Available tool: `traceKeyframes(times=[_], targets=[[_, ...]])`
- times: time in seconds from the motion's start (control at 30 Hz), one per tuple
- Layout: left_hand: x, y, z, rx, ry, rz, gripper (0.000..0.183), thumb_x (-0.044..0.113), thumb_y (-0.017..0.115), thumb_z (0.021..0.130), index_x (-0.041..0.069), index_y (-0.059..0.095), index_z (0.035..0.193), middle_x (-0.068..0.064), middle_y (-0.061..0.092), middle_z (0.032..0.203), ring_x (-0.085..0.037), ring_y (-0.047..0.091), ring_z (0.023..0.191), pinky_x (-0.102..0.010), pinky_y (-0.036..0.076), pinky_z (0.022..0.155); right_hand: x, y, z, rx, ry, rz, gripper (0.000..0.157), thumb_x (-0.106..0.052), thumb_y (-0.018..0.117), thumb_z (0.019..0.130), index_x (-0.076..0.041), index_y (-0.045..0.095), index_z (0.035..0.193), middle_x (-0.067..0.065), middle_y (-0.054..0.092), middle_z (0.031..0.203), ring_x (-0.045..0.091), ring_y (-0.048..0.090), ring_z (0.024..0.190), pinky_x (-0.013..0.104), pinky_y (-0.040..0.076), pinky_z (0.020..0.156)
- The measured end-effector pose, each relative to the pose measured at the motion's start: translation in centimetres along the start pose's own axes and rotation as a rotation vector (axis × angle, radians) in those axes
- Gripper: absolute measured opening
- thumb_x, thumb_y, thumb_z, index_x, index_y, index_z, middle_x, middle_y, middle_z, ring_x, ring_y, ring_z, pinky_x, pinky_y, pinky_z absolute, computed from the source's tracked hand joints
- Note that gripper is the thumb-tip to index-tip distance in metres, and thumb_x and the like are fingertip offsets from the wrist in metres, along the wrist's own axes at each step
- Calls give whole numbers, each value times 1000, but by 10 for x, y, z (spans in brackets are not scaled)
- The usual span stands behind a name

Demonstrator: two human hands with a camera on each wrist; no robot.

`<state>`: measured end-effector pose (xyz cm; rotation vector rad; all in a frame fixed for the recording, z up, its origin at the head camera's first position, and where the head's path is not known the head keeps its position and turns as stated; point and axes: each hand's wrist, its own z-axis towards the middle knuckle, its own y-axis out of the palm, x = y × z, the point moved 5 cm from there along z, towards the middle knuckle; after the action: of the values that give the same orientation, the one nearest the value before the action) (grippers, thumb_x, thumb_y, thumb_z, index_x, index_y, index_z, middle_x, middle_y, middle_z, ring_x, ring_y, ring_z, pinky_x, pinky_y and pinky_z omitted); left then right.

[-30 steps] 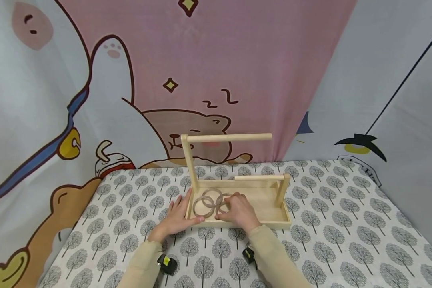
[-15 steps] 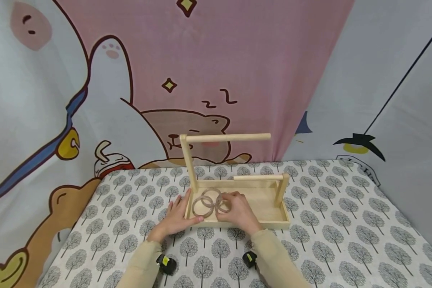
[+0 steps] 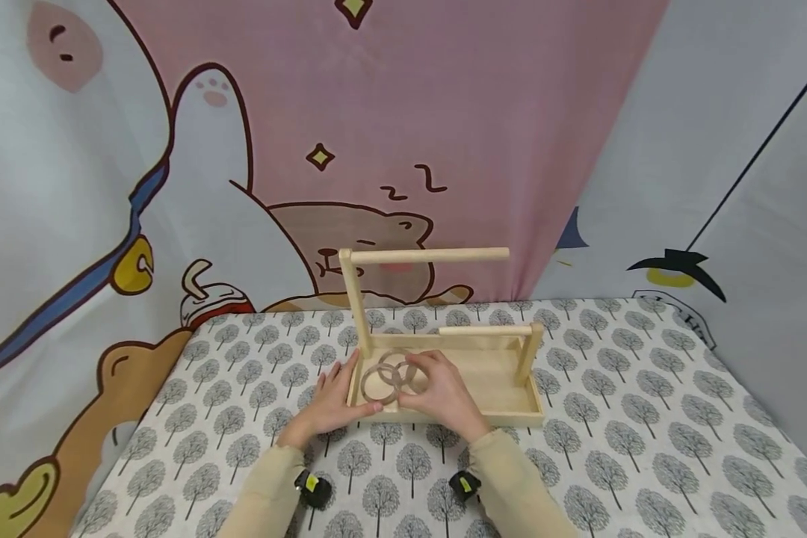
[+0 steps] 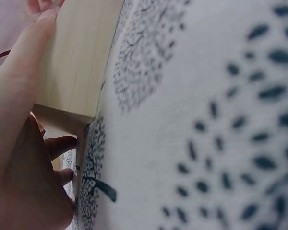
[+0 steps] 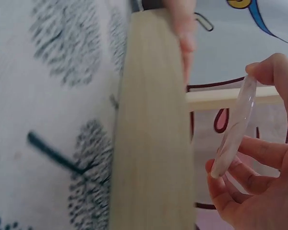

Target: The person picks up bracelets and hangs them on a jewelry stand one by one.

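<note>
My right hand (image 3: 447, 396) pinches a translucent, pinkish-white bangle (image 5: 237, 124) between thumb and fingertips. In the right wrist view the bangle is seen nearly edge-on, raised over the front wall. Below it, in the left part of a pale wooden tray stand (image 3: 511, 420), lie a front bangle (image 3: 362, 384) and a back bangle (image 3: 398, 350), overlapping each other in the head view. My left hand (image 3: 332, 403) rests around the tray's front left corner, thumb stretched along the front wall and straight fingers along the left end. The left wrist view shows that thumb against the wood.
From the tray's left end rises a tall post carrying a long horizontal bar (image 3: 430, 256). At the right end a shorter post bears a short bar (image 3: 484, 330) pointing left. A tree-print cloth (image 3: 645, 448) covers the table, with a cartoon curtain (image 3: 498, 134) behind.
The right hand has lifted one bangle from the tray floor and tilted it up slightly. The left hand stays at the corner.
</note>
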<state>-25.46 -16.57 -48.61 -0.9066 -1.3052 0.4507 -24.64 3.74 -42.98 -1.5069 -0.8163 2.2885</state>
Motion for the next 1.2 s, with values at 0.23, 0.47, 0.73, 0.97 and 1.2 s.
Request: traceKeyframes(times=[0.23, 0.47, 0.73, 0.97, 1.2], targets=[[-1, 0, -3, -1, 6, -8, 109, 54, 70, 82, 9, 5, 156, -24, 26, 153, -47, 10, 141, -64, -1, 110, -18, -7, -3, -13, -5, 102, 63, -17, 84, 69, -2, 61, 126, 11, 58, 120, 26, 56, 103, 48, 50, 88], [-3, -1, -6, -3, 4, -18, 108, 53, 70, 82, 8, 5, 156, -25, 24, 153, -48, 9, 141, -66, 0, 109, -37, -19, -3, 19, -78, 127, 63, -20, 85, 70, -3, 61, 126, 8, 59, 121, 22, 56, 103, 43, 50, 88], [-4, 0, -3, 8, 7, -13, 108, 54, 70, 82, 9, 6, 156, -24, 25, 153, -47, 10, 141, -65, 0, 109, -53, -42, 3, 20, -153, 241, 62, -10, 83, 73, 0, 59, 128, 11, 59, 121, 24, 58, 107, 38, 48, 95], [-3, 0, -2, 6, 10, -32, 108, 53, 70, 82, 9, 6, 156, -23, 25, 154, -46, 8, 142, -65, -1, 109, -53, -68, 11, 37, -151, 391, 60, -5, 80, 77, -2, 56, 132, 15, 55, 127, 32, 54, 115, 38, 43, 101], [-2, 1, 0, 13, 16, -41, 108, 53, 71, 81, 8, 7, 156, -22, 27, 153, -46, 8, 142, -64, -1, 109, -50, -94, 14, 110, -152, 411, 56, -1, 78, 77, -2, 57, 130, 15, 55, 124, 30, 54, 114, 42, 44, 100]])
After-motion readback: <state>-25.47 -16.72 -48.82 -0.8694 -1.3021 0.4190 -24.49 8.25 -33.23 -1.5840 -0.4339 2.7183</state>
